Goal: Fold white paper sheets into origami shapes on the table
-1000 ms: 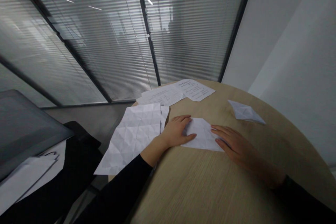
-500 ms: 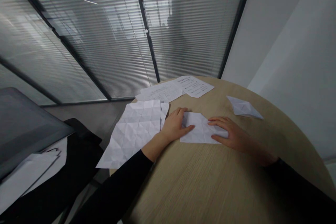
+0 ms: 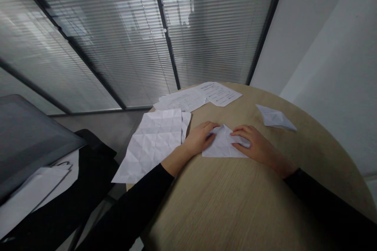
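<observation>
Left of the folded paper [image 3: 221, 148], creased sheets [image 3: 156, 135] lie on the counter [image 3: 235, 204], the left sleeve [image 3: 134, 204] covering their near edge. The left hand [image 3: 199, 138] hides the folded paper's left end. Its long axis runs left to right, its peak pointing away from the person, between both hands' spread fingers. The right hand [image 3: 255, 143] hides its right end; whether either pinches, I cannot tell.
</observation>
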Motion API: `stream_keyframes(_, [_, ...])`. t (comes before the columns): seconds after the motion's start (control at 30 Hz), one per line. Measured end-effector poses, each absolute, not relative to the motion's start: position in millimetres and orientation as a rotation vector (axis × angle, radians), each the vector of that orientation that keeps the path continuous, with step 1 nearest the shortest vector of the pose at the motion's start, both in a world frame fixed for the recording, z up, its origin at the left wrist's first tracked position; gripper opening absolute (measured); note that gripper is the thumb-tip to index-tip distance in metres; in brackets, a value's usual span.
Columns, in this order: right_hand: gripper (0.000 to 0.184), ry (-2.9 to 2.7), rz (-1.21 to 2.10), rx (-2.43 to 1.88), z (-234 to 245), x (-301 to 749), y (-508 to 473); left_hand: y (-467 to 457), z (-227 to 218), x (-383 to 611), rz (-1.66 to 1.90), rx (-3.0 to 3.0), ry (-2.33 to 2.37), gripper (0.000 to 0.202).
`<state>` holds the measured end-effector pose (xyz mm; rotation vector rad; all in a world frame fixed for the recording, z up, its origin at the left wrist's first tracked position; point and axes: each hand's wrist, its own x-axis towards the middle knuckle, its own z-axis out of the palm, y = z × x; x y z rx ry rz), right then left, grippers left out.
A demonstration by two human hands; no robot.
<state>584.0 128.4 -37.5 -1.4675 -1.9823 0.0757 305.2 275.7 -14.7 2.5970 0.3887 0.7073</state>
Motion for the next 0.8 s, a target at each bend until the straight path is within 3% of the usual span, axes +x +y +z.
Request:
stream_keyframes(0.13, [0.031,-1.994,0.068,-1.471,-33,582,125,273,-9,306,0.621,2.642,0.221,0.024])
stream_keyframes(0.23, [0.029,-1.988,0.08,-1.435,-32,582,125,271,-7,308,0.608,2.639,0.135,0.031])
stream_keyframes(0.37, [0.043,-2.015,0.095,-1.422,-39,584,127,272,-13,306,0.589,2.657,0.183,0.029])
stream_keyframes(0.53, [0.057,-2.104,0.106,-1.453,-46,585,127,274,-16,304,0.522,2.761,0.223,0.042])
stream_keyframes(0.8, [0.05,-2.165,0.06,-1.431,-39,600,126,277,-14,306,0.528,2.859,0.289,0.04])
